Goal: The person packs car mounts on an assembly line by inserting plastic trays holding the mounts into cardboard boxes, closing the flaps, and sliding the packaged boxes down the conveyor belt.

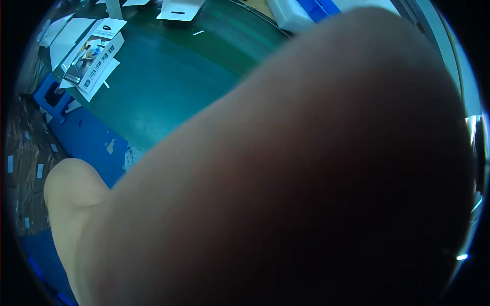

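Note:
A blurred part of a hand or arm (286, 168) is so close to the lens that it covers most of the view. A rounded, sharper piece of skin (76, 183), perhaps a finger or thumb, shows at the lower left. I cannot tell which of my hands this is, and nothing held can be made out. Behind it is a green table (158, 81). A printed carton (92, 58) with product pictures lies at the table's left end, on white card. A white box piece with a slot (179, 9) lies at the far edge.
A blue plastic stool (53, 99) stands beside the table's left end on a blue floor (94, 137). Brown wrapped cartons (28, 168) are stacked at the far left. A white and blue container (293, 15) sits at the top. A small white strip (198, 32) lies on the table.

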The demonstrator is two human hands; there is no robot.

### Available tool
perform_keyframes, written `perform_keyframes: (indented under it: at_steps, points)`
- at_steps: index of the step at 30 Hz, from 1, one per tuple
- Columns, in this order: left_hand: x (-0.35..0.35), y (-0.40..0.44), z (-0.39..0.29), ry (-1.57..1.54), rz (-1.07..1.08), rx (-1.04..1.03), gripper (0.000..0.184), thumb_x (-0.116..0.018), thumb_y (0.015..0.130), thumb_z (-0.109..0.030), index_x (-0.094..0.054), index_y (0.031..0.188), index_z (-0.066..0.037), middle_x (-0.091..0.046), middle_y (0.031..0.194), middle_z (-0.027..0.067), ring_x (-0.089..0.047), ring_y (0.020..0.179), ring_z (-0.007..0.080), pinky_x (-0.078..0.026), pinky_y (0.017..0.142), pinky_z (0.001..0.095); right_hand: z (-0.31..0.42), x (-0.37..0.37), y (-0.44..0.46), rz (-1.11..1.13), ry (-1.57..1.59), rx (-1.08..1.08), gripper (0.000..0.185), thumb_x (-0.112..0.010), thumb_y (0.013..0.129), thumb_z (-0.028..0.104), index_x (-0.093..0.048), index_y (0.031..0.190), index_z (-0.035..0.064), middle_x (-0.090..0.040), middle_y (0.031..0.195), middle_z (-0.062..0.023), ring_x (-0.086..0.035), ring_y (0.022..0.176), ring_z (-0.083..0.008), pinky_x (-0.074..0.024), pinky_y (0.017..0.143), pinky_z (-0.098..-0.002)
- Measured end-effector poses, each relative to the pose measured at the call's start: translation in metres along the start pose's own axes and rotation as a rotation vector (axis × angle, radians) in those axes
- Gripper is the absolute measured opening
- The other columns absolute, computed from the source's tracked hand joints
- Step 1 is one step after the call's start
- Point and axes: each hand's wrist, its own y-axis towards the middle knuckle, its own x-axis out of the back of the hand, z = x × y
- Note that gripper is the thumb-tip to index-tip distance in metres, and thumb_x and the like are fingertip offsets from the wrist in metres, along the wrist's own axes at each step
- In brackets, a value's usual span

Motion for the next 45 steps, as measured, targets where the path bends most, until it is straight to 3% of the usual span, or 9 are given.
perform_keyframes:
  at_steps: [11,17,20,22,28,31,38,42,45]
  points:
    - [0.001,-0.003,-0.009,-0.093,-0.054,0.096,0.103,-0.088,0.084,-0.04,-0.04,0.159,0.011,-0.063,0.142,0.0278,-0.067,0.127,0.0327,-0.059,0.099,0.0407,-0.001,0.007,-0.01,0.013,0.093,-0.04,0.021,-0.063,0.104,0.001,-0.062,0.125,-0.0011,-0.069,0.117,-0.0111,-0.064,0.102,-0.0155,-0.0532,0.096,-0.0321]
    - [0.069,-0.032,0.051,0.03,-0.373,0.509,0.109,-0.091,0.084,-0.046,-0.04,0.161,0.011,-0.063,0.144,0.0284,-0.067,0.127,0.033,-0.059,0.101,0.0411,0.012,0.007,-0.008,-0.002,0.165,-0.056,0.022,-0.062,0.103,0.0,-0.062,0.126,-0.0019,-0.069,0.117,-0.011,-0.064,0.103,-0.0153,-0.053,0.097,-0.0311]
    - [0.154,-0.08,0.134,0.72,-0.551,0.609,0.12,-0.088,0.084,-0.061,-0.032,0.169,0.001,-0.05,0.161,0.0332,-0.049,0.152,0.0436,-0.04,0.125,0.0532,0.019,0.004,-0.01,-0.027,0.177,-0.078,0.021,-0.061,0.103,-0.001,-0.062,0.124,-0.0015,-0.069,0.115,-0.0098,-0.063,0.1,-0.0138,-0.0526,0.095,-0.0294]
    - [0.218,-0.123,0.166,1.372,-0.517,1.024,0.133,-0.087,0.077,-0.072,-0.027,0.172,-0.002,-0.038,0.168,0.0383,-0.036,0.159,0.0509,-0.03,0.128,0.0637,0.013,0.001,-0.008,-0.011,0.196,-0.072,0.021,-0.061,0.103,0.0,-0.062,0.124,-0.0011,-0.069,0.114,-0.0096,-0.063,0.101,-0.0145,-0.0528,0.095,-0.0299]
    - [0.348,-0.284,0.245,1.239,-0.443,1.617,0.159,-0.09,0.058,-0.083,-0.016,0.177,-0.008,-0.029,0.173,0.039,-0.024,0.162,0.0568,-0.015,0.128,0.0756,0.026,0.003,-0.009,0.0,0.116,-0.105,0.019,-0.061,0.102,-0.001,-0.063,0.121,-0.0004,-0.069,0.112,-0.0079,-0.063,0.098,-0.0132,-0.0525,0.091,-0.0285]
    - [0.341,-0.269,0.224,1.116,-0.373,1.595,0.142,-0.09,0.064,-0.07,-0.022,0.176,-0.015,-0.041,0.163,0.038,-0.039,0.154,0.056,-0.021,0.127,0.072,0.024,0.002,-0.012,-0.002,0.138,-0.087,0.019,-0.061,0.101,-0.001,-0.063,0.12,-0.0001,-0.069,0.111,-0.0076,-0.063,0.097,-0.0127,-0.0525,0.089,-0.0282]
    - [0.222,-0.213,0.174,1.445,-0.298,0.909,0.128,-0.09,0.065,-0.052,-0.032,0.171,-0.01,-0.041,0.159,0.0379,-0.036,0.156,0.0523,-0.017,0.129,0.0747,0.036,-0.004,0.0,0.008,0.055,-0.136,0.022,-0.062,0.098,-0.002,-0.063,0.12,-0.0003,-0.069,0.11,-0.0082,-0.062,0.095,-0.0144,-0.0535,0.088,-0.0298]
    - [0.283,-0.237,0.192,1.641,-0.585,1.057,0.131,-0.089,0.07,-0.057,-0.025,0.175,-0.013,-0.038,0.164,0.0387,-0.035,0.157,0.052,-0.017,0.126,0.0792,0.035,-0.017,0.01,0.058,-0.119,-0.149,0.029,-0.066,0.093,0.001,-0.063,0.121,-0.0014,-0.069,0.112,-0.0133,-0.064,0.097,-0.022,-0.0547,0.092,-0.0362]
    - [0.35,-0.271,0.211,1.505,-0.481,1.391,0.132,-0.089,0.074,-0.062,-0.023,0.176,-0.012,-0.031,0.17,0.0396,-0.028,0.162,0.052,-0.014,0.127,0.0777,0.085,-0.049,0.033,0.168,-0.525,0.385,0.06,-0.078,0.085,0.014,-0.057,0.14,-0.0027,-0.062,0.139,-0.0265,-0.057,0.133,-0.0473,-0.0446,0.113,-0.0565]
